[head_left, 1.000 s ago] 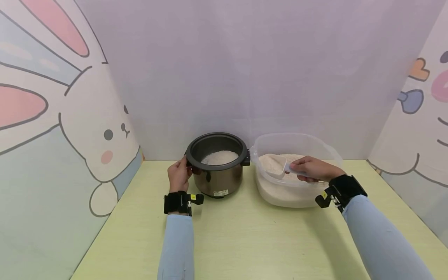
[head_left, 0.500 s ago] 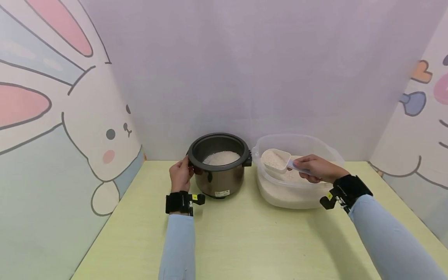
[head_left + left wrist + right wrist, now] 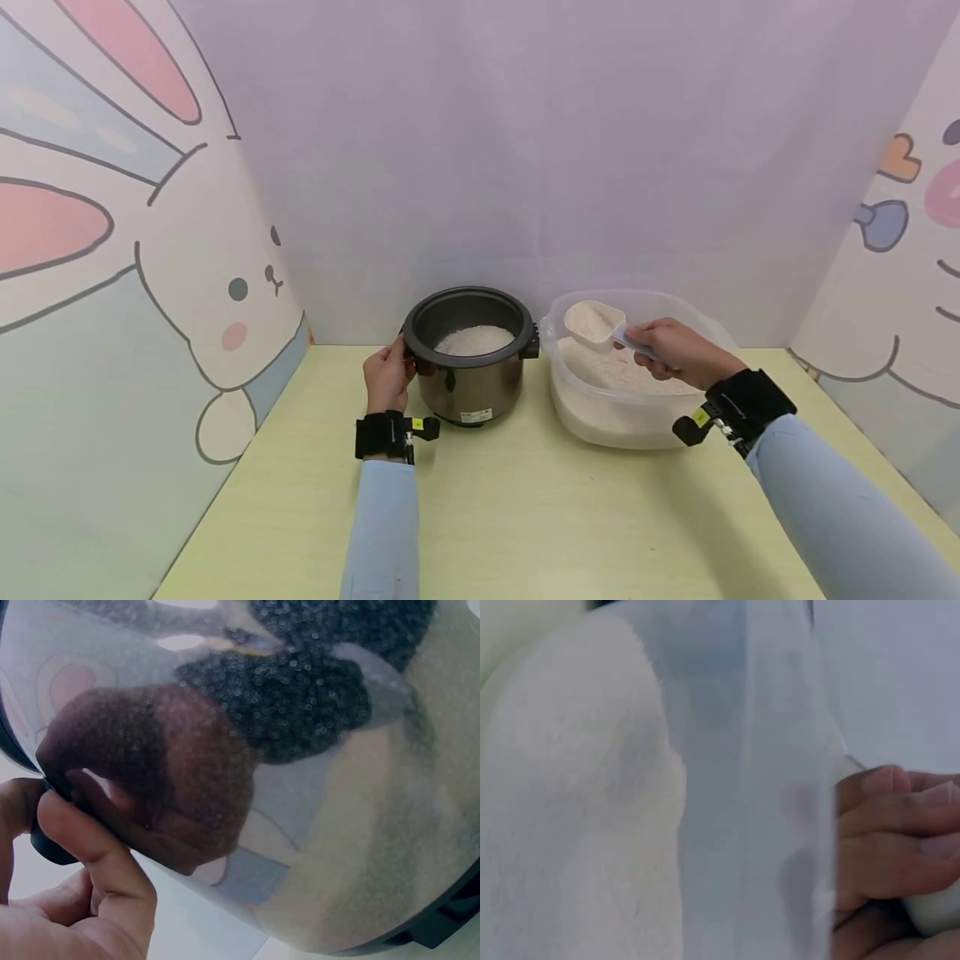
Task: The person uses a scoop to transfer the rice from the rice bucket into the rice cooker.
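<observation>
A dark rice cooker [image 3: 472, 385] without a lid stands at the back of the table, with white rice [image 3: 477, 339] inside. My left hand [image 3: 387, 379] pinches the small black side handle [image 3: 52, 844] at its left rim; the shiny body mirrors the fingers in the left wrist view. To the right is a clear plastic tub [image 3: 600, 433] holding a lot of rice [image 3: 622, 371]. Above that rice my right hand [image 3: 678, 354] grips the handle of a white scoop [image 3: 595, 325], which carries a heap of rice. In the right wrist view the tub's wall stands in front of my curled fingers [image 3: 896, 862].
The pale yellow-green table [image 3: 495, 517] extends toward me in front of both containers. A plain curtain [image 3: 480, 150] hangs right behind them. Side panels with cartoon animals, such as a rabbit [image 3: 217, 308], flank the table.
The scoop has come up out of the rice in the tub, levelled and filled, and risen a little toward the back with my right hand. My left hand keeps its hold on the cooker.
</observation>
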Available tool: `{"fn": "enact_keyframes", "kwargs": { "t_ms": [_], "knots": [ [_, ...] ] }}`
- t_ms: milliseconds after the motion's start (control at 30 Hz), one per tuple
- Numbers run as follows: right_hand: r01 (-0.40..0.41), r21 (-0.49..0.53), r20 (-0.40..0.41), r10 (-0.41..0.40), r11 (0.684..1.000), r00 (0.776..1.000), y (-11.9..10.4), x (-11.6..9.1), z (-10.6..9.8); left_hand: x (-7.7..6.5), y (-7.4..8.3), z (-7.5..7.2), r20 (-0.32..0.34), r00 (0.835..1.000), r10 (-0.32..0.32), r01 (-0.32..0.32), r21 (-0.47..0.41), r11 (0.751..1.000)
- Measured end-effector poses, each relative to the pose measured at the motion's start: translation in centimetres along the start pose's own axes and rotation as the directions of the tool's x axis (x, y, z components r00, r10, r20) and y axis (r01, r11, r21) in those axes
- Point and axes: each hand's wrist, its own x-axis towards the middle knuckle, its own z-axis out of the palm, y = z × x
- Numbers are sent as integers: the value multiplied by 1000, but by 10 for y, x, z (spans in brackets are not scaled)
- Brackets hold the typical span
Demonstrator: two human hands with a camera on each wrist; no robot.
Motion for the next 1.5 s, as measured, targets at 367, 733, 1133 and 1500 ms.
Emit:
{"fn": "enact_keyframes", "kwargs": {
  "t_ms": [367, 733, 1133, 1500],
  "knots": [
    [57, 161, -80, -45, 985, 996, -47, 3, 43, 1, 0, 0, -9, 1000, 10, -10, -1, 1000],
    [104, 98, -169, -87, 990, 982, -72, 25, 75, 3, -3, -1, -10, 1000, -3, 3, 5, 1000],
    [181, -182, -223, -219, 967, 950, -82, 38, 95, 3, -4, 1, -5, 1000, 20, -20, -16, 1000],
    [229, -385, -254, -341, 894, 905, -89, 42, 105, 1, -4, 0, -6, 1000, 19, -19, -2, 1000]
  ]
}}
